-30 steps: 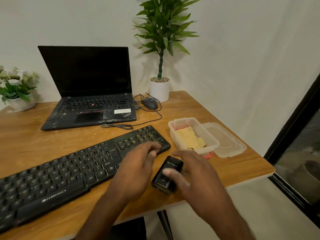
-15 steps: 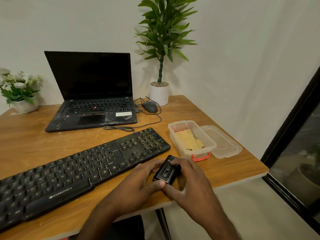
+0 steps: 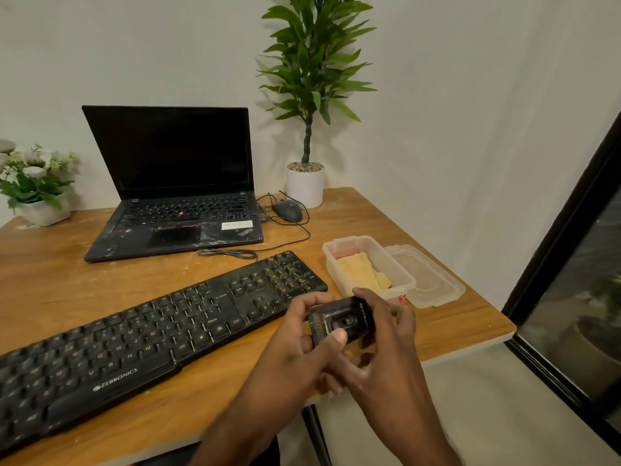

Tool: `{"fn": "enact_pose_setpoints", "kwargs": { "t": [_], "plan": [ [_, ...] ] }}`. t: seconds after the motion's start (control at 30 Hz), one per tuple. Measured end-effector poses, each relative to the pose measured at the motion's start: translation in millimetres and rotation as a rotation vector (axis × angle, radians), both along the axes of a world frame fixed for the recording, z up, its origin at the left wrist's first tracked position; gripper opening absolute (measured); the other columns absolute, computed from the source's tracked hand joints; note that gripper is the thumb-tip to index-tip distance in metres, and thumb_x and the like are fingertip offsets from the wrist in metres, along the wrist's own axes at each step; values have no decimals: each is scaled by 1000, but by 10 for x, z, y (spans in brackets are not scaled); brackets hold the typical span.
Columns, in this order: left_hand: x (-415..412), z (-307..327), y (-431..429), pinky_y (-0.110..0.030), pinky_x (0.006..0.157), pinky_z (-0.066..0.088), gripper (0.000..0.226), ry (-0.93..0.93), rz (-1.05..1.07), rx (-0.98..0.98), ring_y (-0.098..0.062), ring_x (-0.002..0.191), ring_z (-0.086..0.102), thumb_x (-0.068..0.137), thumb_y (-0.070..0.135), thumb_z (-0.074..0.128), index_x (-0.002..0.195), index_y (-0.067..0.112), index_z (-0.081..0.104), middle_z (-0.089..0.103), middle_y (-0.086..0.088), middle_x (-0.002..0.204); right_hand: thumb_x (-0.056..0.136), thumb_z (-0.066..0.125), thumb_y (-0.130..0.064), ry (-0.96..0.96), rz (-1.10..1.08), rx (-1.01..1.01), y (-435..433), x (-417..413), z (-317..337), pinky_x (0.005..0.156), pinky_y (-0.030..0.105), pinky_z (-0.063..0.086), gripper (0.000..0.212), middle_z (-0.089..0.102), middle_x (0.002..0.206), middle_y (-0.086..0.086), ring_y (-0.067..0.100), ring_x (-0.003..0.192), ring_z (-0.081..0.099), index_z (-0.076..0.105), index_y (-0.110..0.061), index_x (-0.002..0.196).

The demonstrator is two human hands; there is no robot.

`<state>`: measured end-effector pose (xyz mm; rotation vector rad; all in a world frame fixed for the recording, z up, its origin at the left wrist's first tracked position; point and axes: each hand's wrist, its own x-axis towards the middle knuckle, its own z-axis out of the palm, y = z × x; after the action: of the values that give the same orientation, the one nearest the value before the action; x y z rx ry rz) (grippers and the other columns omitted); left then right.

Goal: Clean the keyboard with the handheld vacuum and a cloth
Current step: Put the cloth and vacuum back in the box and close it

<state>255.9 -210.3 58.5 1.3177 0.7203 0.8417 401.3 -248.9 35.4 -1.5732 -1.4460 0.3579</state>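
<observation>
Two-handed hold on handheld vacuum, beside keyboard, over worktop edge. Left hand pinches left end; right hand curls round right end. Small, rigid, likely light; grip flat sides. Switch position unclear.

Dim, even indoor light; the plant throws a soft shadow leftward on the wall. Frame edges bow; the handheld vacuum is slightly blurred.
</observation>
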Motion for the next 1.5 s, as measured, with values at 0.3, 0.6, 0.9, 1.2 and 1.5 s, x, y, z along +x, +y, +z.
{"fn": "enact_pose_setpoints", "kwargs": {
  "t": [0.3,0.6,0.9,1.2,1.5],
  "plan": [
    [241,103,255,-32,46,49,19,164,246,140,-26,58,63,99,31,59,118,28,54,75,-6,87,80,55,-65,-248,-46,-32,-107,145,133,92,25,50,66,39,130,-24,-2,120,41,37,-45,140],
    [585,70,787,-24,71,55,30,328,335,433,-8,92,64,107,29,43,137,24,49,64,4,117,84,71,-51,-358,-324,-63,554,498,608,77,28,54,60,68,120,-1,17,101,68,41,-25,131],
    [679,-491,731,5,106,13,62,483,230,707,11,134,20,99,-5,47,154,18,34,22,6,159,89,65,-47,-667,-233,-402,1207,569,367,68,31,45,49,66,111,6,25,98,64,50,-16,124],
    [654,-539,740,-41,111,44,59,456,184,657,-10,141,34,92,32,72,144,27,44,21,19,152,88,68,-46,-629,-241,-325,1104,601,408,69,29,49,37,69,106,4,20,90,64,62,-19,112],
    [663,-512,697,-27,96,51,45,415,207,730,-3,117,46,87,29,78,125,27,55,27,25,130,82,73,-47,-600,-257,-334,1196,643,421,78,35,55,61,64,115,8,26,102,65,48,-11,124]
  ]
}}
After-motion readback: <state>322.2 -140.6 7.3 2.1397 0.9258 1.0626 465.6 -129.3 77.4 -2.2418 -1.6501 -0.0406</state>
